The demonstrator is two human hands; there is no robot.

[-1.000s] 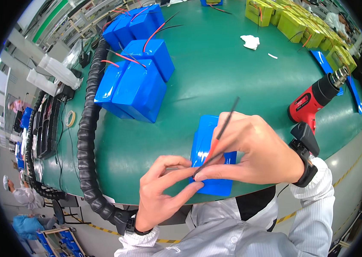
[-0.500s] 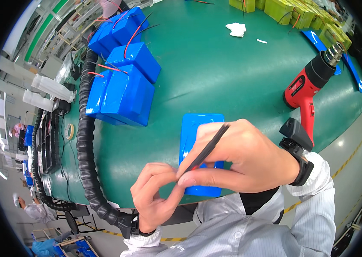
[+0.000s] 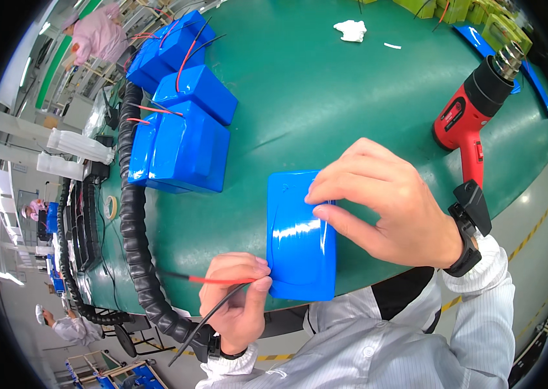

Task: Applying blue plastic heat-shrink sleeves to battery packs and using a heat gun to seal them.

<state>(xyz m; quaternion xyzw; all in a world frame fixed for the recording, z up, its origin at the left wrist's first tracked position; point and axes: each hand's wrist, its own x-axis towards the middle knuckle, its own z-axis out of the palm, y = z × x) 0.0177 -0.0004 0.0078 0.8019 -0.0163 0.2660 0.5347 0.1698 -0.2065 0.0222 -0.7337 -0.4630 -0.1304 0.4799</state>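
A blue shrink-wrapped battery pack (image 3: 297, 259) lies on the green table in front of me. At its lower left corner my left hand (image 3: 238, 295) is closed in a pinch on the red and black wires (image 3: 219, 281). The red one sticks out leftward with a dark end, while the black one droops down and left across the hand. Over the pack's upper right side is my right hand (image 3: 384, 204), its fingers bent and thumb and forefinger slightly apart at the blue wrap. Nothing shows between them.
Several blue packs with wires (image 3: 190, 149) stand at the left, beside a ribbed black hose (image 3: 134, 227). A red and black heat gun (image 3: 472, 117) is at the right. Farther back are a white crumpled piece (image 3: 350, 30), blue strips (image 3: 536, 91) and yellow-green packs (image 3: 472, 13).
My right hand has left the wires and moved up and right over the pack. The wires now spread leftward from my left hand. A person in pink has appeared at the upper left.
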